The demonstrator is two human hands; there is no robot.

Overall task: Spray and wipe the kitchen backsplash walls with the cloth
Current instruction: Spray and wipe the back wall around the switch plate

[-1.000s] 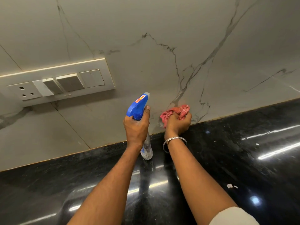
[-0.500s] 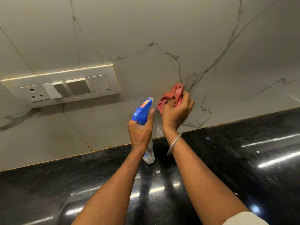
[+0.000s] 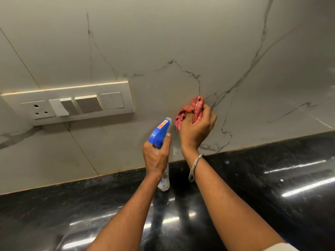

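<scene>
Now the right hand (image 3: pixel 196 129) is sitting higher on the wall (image 3: pixel 163 42) than a second ago, when it was down near the counter edge; since half a second ago it is barely shifting. It is bunching the red cloth (image 3: pixel 190 110) in closed fingers and pressing it against the wall, just right of frame centre, beside a dark vein. The left hand (image 3: pixel 156 156) is keeping its place, wrapped tight around the neck of the bottle (image 3: pixel 160 129), thumb lying along the blue spray head, nozzle pointing at the wall up and right. The clear bottom of the bottle is hanging just above the counter (image 3: pixel 272 196) or touching it, cannot tell which. Both hands are staying close together, not touching. A bangle (image 3: pixel 194 167) is hanging on the right wrist.

The wall is pale marble-look tile with grey veins and thin joints running diagonally at left. A white switch plate (image 3: pixel 72 104) is sitting at left centre, with a three-pin socket and rocker switches. The counter is glossy black stone filling the lower frame, throwing back streaks of light at lower right and bottom centre. A pale sleeve (image 3: pixel 279 248) is showing at the bottom right edge.
</scene>
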